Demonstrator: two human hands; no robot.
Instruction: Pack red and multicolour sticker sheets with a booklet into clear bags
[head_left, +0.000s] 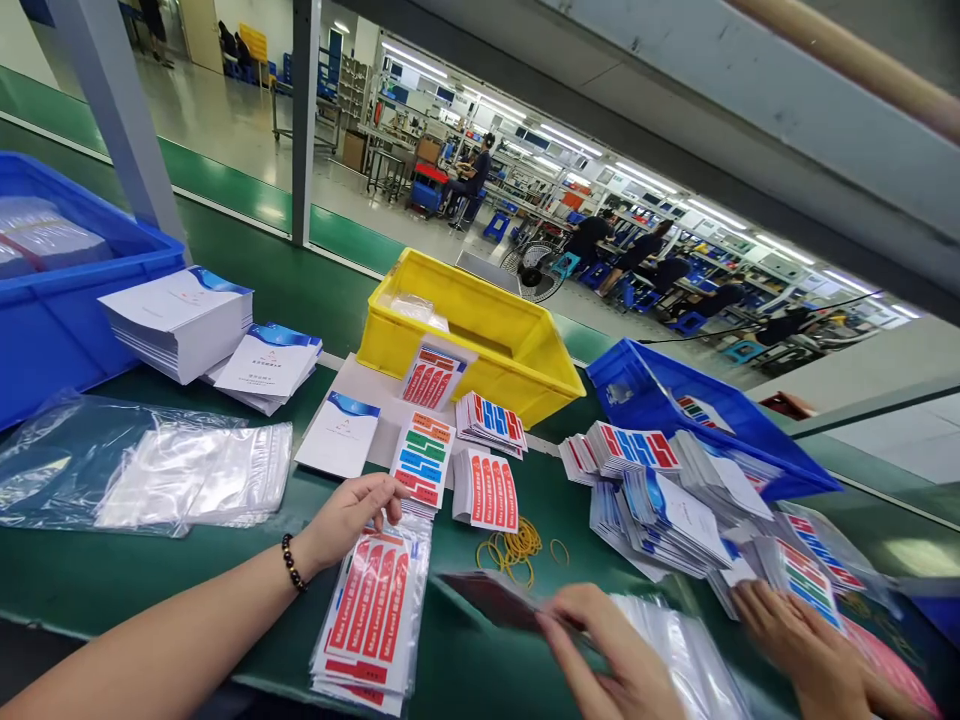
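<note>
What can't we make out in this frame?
All head view:
- Dark flat piece pinched in the right hand: motion-blurred, so its kind is unclear.
- Left hand covers the top of the red sticker packet, so the grip is hidden.
- Far-right hand: arm cut off by the bottom edge, so its owner is unclear.
- Booklet: print too small to read.

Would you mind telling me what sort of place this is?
Probably a factory packing line: a green work table with stacked printed sticker sheets, yellow plastic bin, clear zip bags, and rows of seated workers behind.
</note>
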